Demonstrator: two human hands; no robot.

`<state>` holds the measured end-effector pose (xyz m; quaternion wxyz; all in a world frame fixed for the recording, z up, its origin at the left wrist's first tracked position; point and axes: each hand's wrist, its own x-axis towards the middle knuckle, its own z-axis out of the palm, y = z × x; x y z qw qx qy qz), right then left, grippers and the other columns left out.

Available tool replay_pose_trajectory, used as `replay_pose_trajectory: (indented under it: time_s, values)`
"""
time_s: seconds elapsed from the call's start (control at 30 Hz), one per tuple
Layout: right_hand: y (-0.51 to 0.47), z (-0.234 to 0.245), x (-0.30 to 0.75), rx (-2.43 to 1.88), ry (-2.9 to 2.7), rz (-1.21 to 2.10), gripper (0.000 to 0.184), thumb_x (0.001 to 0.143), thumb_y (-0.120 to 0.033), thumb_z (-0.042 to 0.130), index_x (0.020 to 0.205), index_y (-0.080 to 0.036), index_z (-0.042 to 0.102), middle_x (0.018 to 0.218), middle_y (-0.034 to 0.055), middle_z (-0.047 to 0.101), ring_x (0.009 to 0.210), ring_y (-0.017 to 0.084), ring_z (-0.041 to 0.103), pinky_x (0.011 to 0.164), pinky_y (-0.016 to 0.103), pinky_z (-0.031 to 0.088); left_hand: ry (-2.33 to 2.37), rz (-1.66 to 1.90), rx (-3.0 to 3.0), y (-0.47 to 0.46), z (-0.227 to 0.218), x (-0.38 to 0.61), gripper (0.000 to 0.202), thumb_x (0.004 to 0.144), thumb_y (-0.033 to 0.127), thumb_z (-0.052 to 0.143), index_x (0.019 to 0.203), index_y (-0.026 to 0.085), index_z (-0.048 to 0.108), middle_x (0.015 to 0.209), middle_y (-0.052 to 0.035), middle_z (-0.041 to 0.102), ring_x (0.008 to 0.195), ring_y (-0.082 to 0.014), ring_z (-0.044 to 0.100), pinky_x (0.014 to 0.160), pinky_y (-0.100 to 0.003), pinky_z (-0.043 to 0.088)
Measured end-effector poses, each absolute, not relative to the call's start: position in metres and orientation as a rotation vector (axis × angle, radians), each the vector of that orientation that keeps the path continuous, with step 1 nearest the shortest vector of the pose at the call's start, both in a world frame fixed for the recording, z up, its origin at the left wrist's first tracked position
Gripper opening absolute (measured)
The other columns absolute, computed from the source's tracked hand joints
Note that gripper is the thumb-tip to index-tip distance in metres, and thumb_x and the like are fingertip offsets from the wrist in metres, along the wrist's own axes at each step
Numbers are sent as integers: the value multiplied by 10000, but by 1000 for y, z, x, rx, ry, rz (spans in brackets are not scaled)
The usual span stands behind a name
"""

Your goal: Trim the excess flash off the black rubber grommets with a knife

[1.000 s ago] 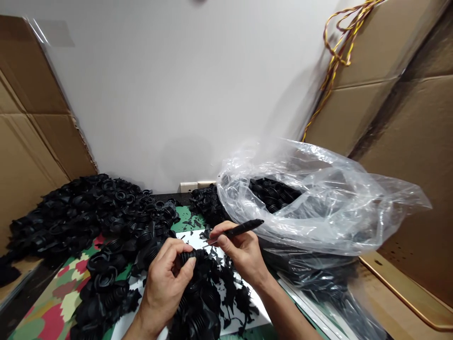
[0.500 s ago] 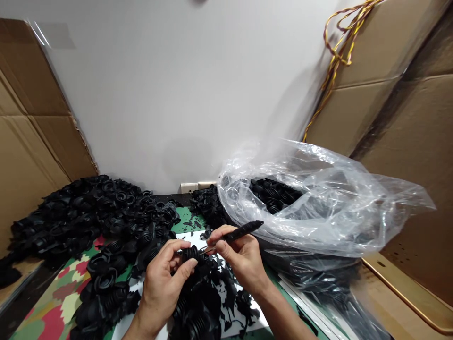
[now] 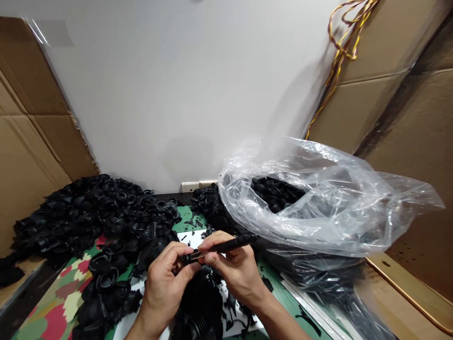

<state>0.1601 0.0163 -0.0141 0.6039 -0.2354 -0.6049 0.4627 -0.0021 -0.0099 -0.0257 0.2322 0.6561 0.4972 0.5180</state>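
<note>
My left hand [image 3: 164, 278] is closed, pinching a small black ribbed rubber bellows [image 3: 187, 258] between thumb and fingers. Much of that part is covered by the fingers. In my right hand [image 3: 235, 267] is a slim black-handled tool [image 3: 237, 242] with a thin metal tip, held like a pen. The tip meets the bellows, or lies right beside it; its exact kind I cannot make out. Below both hands, more black rubber parts [image 3: 198, 323] and thin black scraps lie on a white sheet [image 3: 260, 326].
A big heap of black rubber parts [image 3: 95, 208] fills the left side against cardboard [image 3: 35, 132]. On the right stands a clear plastic bag [image 3: 329, 236] holding similar parts. Black trimmings [image 3: 208, 205] are piled by the wall. Twisted yellow-brown wire [image 3: 331, 85] hangs at upper right.
My right hand has shifted slightly left and down, closer to my left hand. The tool lies flatter, and the bellows is turned and more hidden by the fingers.
</note>
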Motion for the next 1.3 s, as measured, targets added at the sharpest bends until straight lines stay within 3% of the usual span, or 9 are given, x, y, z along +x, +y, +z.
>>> replay_pose_trajectory:
  time_s: [0.13, 0.27, 0.4, 0.53, 0.67, 0.97, 1.1, 1.2, 1.3]
  values:
    - [18, -17, 159, -549, -1407, 1117, 210, 777, -393, 686, 796, -184, 701, 758, 53, 657, 698, 178, 625, 621, 286, 528, 1386, 1427, 1839, -11, -24, -1, 84, 731, 257, 697, 807, 221, 699, 791, -33, 668, 699, -167, 615, 552, -227, 481]
    - [17, -18, 159, -573, -1458, 1018, 237, 798, -412, 656, 758, -181, 692, 706, 44, 639, 663, 174, 614, 593, 279, 510, 1355, 1431, 1652, -13, -20, 5, 130, 700, 292, 721, 788, 199, 698, 751, -19, 640, 544, -118, 543, 460, -215, 444]
    - [21, -16, 168, -566, -1646, 623, 163, 873, -278, 560, 785, -195, 670, 691, 41, 641, 612, 159, 605, 552, 268, 494, 1302, 1358, 1474, -15, -17, 11, 158, 654, 299, 743, 733, 178, 680, 664, 13, 597, 440, -84, 466, 391, -205, 413]
    - [36, -17, 184, -701, -1546, 235, 117, 854, -149, 542, 824, -213, 635, 734, 41, 644, 650, 168, 611, 590, 288, 502, 1386, 1402, 1544, -15, -18, 12, 136, 619, 255, 744, 701, 183, 664, 685, 12, 617, 439, -85, 461, 394, -209, 417]
    - [45, -25, 186, -797, -1498, 428, 74, 858, -234, 554, 820, -199, 607, 694, 17, 599, 579, 154, 579, 551, 280, 479, 1468, 1481, 1749, -14, -18, 10, 105, 630, 225, 732, 700, 196, 658, 699, 8, 633, 457, -93, 475, 415, -208, 415]
    - [38, -25, 176, -846, -1402, 910, 260, 879, -402, 489, 761, -176, 541, 661, 6, 554, 624, 152, 524, 603, 274, 434, 1505, 1518, 1825, -14, -18, 7, 132, 634, 207, 738, 740, 206, 660, 740, 5, 644, 491, -102, 522, 459, -218, 449]
    - [36, -23, 172, -861, -1430, 1072, 236, 832, -391, 547, 825, -161, 595, 621, -24, 504, 528, 112, 429, 494, 231, 361, 1461, 1529, 1447, -13, -17, 7, 232, 559, 239, 775, 752, 187, 657, 685, 8, 656, 471, -107, 546, 450, -225, 451]
    - [31, -19, 167, -813, -1532, 1204, 194, 757, -344, 632, 796, -155, 632, 635, -24, 513, 561, 113, 444, 522, 225, 362, 1391, 1446, 1098, -12, -12, 9, 363, 520, 327, 805, 788, 157, 627, 482, 18, 626, 422, -133, 558, 432, -230, 449]
    - [22, -15, 159, -758, -1659, 1208, 105, 684, -240, 682, 739, -163, 637, 678, -16, 536, 634, 129, 484, 587, 231, 380, 1344, 1411, 937, -12, -11, 9, 485, 499, 470, 808, 788, 136, 608, 407, 17, 592, 368, -122, 523, 384, -212, 408]
